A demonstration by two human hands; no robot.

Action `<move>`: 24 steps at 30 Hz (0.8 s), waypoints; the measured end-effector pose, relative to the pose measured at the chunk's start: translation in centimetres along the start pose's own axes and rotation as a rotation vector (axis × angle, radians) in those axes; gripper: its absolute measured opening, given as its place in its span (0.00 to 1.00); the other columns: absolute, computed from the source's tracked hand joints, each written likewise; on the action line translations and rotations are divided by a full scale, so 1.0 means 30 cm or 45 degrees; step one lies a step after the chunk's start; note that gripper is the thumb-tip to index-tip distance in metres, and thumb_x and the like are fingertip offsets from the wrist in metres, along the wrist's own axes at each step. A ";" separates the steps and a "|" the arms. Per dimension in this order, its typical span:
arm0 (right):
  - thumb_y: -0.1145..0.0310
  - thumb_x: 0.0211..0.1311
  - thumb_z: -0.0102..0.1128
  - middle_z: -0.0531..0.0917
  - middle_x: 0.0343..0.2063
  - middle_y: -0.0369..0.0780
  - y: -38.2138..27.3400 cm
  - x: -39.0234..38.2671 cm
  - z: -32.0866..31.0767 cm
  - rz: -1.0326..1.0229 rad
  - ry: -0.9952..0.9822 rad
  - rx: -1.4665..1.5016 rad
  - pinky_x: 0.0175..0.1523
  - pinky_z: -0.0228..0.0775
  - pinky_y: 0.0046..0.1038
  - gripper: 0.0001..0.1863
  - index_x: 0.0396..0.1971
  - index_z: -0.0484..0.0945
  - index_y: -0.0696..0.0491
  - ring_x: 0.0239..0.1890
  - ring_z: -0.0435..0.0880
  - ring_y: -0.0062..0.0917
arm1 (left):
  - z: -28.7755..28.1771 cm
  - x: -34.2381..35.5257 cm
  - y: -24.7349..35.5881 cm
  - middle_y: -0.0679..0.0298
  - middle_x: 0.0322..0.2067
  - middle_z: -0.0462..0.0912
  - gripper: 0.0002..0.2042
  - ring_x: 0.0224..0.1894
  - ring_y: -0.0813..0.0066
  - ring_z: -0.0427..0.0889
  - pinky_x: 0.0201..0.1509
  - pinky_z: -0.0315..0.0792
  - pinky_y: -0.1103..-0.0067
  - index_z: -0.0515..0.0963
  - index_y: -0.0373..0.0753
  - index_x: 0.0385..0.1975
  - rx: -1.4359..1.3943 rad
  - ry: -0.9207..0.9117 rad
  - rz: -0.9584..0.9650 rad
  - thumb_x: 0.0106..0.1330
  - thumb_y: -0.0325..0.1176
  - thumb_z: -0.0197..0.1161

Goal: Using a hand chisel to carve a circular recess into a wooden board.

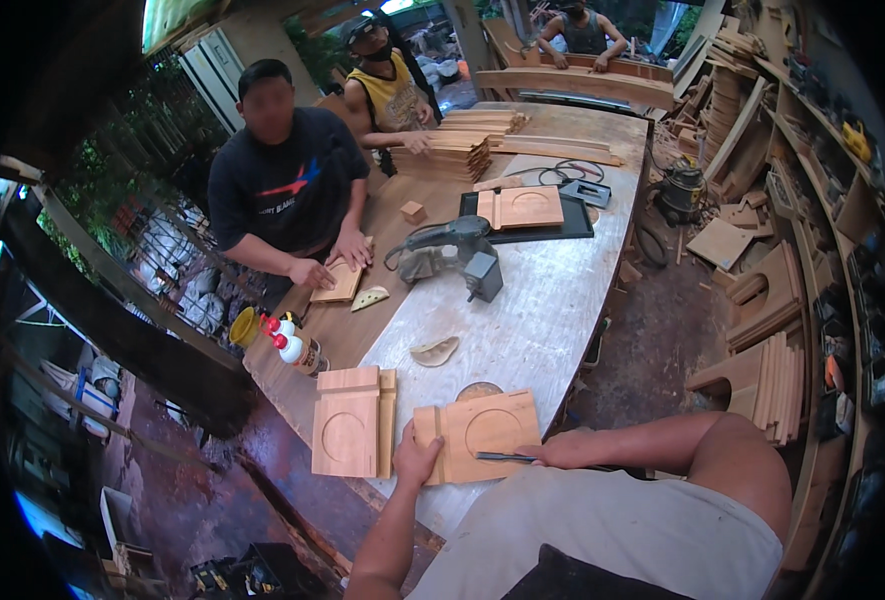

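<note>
A light wooden board (pixel 491 430) with a round recess and a groove lies on the near end of the workbench. My left hand (pixel 417 460) grips its left end, beside the groove. In my right hand (pixel 560 450) is a slim, dark grey, straight tool (pixel 505 457), its tip over the lower part of the round recess; the exact kind cannot be made out. The fingers of my right hand are closed round its handle end. Just left of my left hand, a similar grooved board (pixel 346 425) rests on another wooden piece.
Glue bottles (pixel 297 350) and a curved sanding scrap (pixel 434 350) lie beyond the boards. A belt sander (pixel 445 250) stands mid-bench, near a black tray (pixel 574 222) carrying another board. Across the bench a person (pixel 287 190) presses on a board. Stacked slats (pixel 442 157) lie farther back.
</note>
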State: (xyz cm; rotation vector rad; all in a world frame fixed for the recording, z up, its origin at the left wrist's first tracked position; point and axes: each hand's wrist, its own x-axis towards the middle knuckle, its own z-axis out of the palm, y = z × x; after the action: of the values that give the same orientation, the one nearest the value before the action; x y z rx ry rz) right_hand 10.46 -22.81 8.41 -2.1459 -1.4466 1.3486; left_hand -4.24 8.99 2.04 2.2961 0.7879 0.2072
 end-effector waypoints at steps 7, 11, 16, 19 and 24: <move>0.42 0.78 0.35 0.79 0.54 0.54 -0.017 -0.004 -0.018 0.022 -0.034 0.037 0.58 0.69 0.46 0.30 0.76 0.54 0.31 0.57 0.80 0.50 | 0.000 -0.001 0.004 0.51 0.52 0.84 0.38 0.54 0.51 0.84 0.59 0.74 0.62 0.66 0.47 0.68 -0.013 -0.008 -0.012 0.57 0.51 0.70; 0.50 0.79 0.38 0.81 0.50 0.58 -0.042 -0.028 -0.031 -0.023 0.000 -0.027 0.57 0.71 0.48 0.28 0.73 0.57 0.44 0.54 0.81 0.53 | -0.010 -0.005 0.021 0.52 0.52 0.84 0.37 0.54 0.51 0.83 0.59 0.74 0.62 0.66 0.47 0.68 -0.001 -0.017 -0.001 0.57 0.50 0.70; 0.51 0.79 0.38 0.80 0.50 0.58 -0.028 -0.028 -0.023 -0.068 0.032 -0.020 0.57 0.71 0.48 0.27 0.73 0.57 0.43 0.54 0.81 0.53 | -0.012 -0.005 0.027 0.52 0.52 0.84 0.37 0.54 0.51 0.83 0.59 0.74 0.62 0.66 0.47 0.67 -0.035 -0.016 -0.016 0.58 0.49 0.71; 0.51 0.79 0.38 0.80 0.51 0.58 -0.041 -0.036 -0.035 -0.039 0.014 -0.025 0.57 0.71 0.48 0.28 0.73 0.56 0.43 0.55 0.81 0.53 | -0.001 0.003 0.001 0.52 0.52 0.84 0.37 0.54 0.51 0.83 0.60 0.74 0.62 0.67 0.47 0.67 -0.029 -0.010 0.000 0.58 0.49 0.71; 0.51 0.79 0.37 0.80 0.51 0.58 -0.054 -0.051 -0.051 -0.049 0.012 -0.037 0.57 0.71 0.48 0.28 0.73 0.56 0.43 0.55 0.81 0.53 | -0.010 -0.002 0.029 0.52 0.52 0.85 0.36 0.54 0.52 0.84 0.60 0.74 0.62 0.67 0.47 0.67 -0.019 -0.019 -0.015 0.58 0.49 0.71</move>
State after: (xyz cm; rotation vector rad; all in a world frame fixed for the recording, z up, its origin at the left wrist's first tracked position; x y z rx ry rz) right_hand 10.52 -22.83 11.10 -2.1281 -1.5047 1.3101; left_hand -3.97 8.63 2.84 2.2758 0.7894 0.1899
